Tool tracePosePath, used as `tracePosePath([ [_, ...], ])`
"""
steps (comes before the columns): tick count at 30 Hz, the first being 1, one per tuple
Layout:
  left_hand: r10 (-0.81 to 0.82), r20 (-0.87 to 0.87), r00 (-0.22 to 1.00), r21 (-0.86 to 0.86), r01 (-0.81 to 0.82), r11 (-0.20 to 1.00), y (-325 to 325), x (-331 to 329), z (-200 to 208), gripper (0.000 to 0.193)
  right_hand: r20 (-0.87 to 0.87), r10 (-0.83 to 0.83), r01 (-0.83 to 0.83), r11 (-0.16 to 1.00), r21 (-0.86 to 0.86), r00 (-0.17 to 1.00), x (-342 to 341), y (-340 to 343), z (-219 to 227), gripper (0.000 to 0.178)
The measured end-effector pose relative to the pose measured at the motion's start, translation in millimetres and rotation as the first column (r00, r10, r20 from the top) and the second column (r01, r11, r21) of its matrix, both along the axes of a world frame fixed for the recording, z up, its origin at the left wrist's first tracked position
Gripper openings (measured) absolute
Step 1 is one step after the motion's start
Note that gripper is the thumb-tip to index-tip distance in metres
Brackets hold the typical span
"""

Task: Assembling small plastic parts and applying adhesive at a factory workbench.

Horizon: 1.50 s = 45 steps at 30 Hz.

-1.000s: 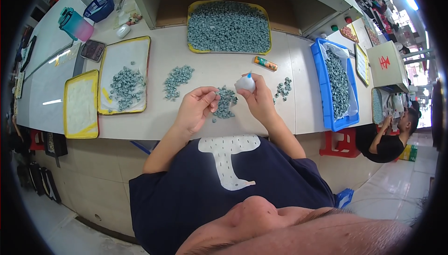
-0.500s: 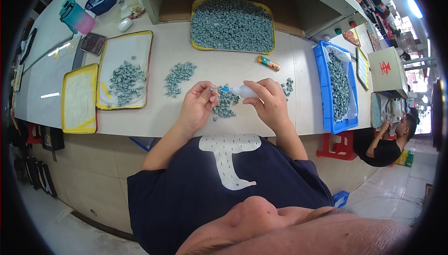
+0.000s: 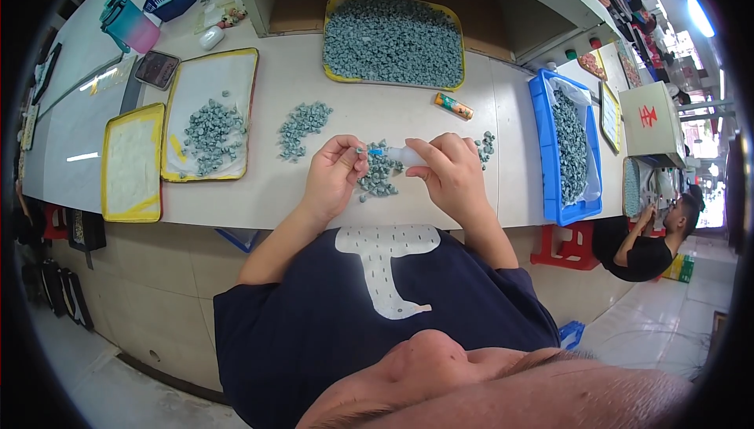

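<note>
My left hand [image 3: 336,175] pinches a small grey-green piece [image 3: 360,150] between thumb and fingertips. From the other side, my right hand [image 3: 454,174] grips a translucent white squeeze bottle [image 3: 405,156], held on its side with its blue nozzle [image 3: 375,152] pointing left at that piece. Whether the tip touches it, I cannot tell. Just beneath both hands lies a loose pile of similar pieces [image 3: 378,181], partly covered by the bottle. A second pile [image 3: 305,124] sits to the left, and a few pieces [image 3: 484,145] show beyond my right fingers.
A yellow-rimmed tray [image 3: 327,68] full of pieces stands at the back. Left are a paper-lined tray [image 3: 236,76] with a heap, a yellow-edged tray [image 3: 133,162] and a phone [image 3: 157,70]. A blue bin [image 3: 552,186] stands right, beyond a small printed cylinder [image 3: 453,105]. Another person [image 3: 644,244] sits far right.
My right hand and the bottle have shifted slightly left, bringing the nozzle nearer the pinched piece. My left hand stays almost where it was.
</note>
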<state>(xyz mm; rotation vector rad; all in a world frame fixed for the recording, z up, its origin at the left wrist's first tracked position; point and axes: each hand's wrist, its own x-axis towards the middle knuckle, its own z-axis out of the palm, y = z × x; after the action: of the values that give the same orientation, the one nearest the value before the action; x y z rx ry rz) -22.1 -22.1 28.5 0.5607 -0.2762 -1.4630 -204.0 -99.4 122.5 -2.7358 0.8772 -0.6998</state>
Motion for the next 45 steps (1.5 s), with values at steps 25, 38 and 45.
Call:
tracePosePath([
  [25, 0.006, 0.081, 0.997, 0.027, -0.009, 1.000, -5, -25, 1, 0.006, 0.280, -0.304, 0.115, 0.838, 0.534, 0.911, -28, -25, -43, 0.034],
  [38, -0.058, 0.110, 0.992, 0.028, 0.055, 0.998, -16, -62, 2, 0.008, 0.175, -0.364, 0.148, 0.704, 0.694, 0.915, -69, -40, -57, 0.037],
  [45, -0.071, 0.112, 0.991, 0.034, 0.067, 0.997, -16, -56, -2, 0.009, -0.317, -0.454, 0.546, 0.770, 0.330, 0.833, -139, -63, -47, 0.012],
])
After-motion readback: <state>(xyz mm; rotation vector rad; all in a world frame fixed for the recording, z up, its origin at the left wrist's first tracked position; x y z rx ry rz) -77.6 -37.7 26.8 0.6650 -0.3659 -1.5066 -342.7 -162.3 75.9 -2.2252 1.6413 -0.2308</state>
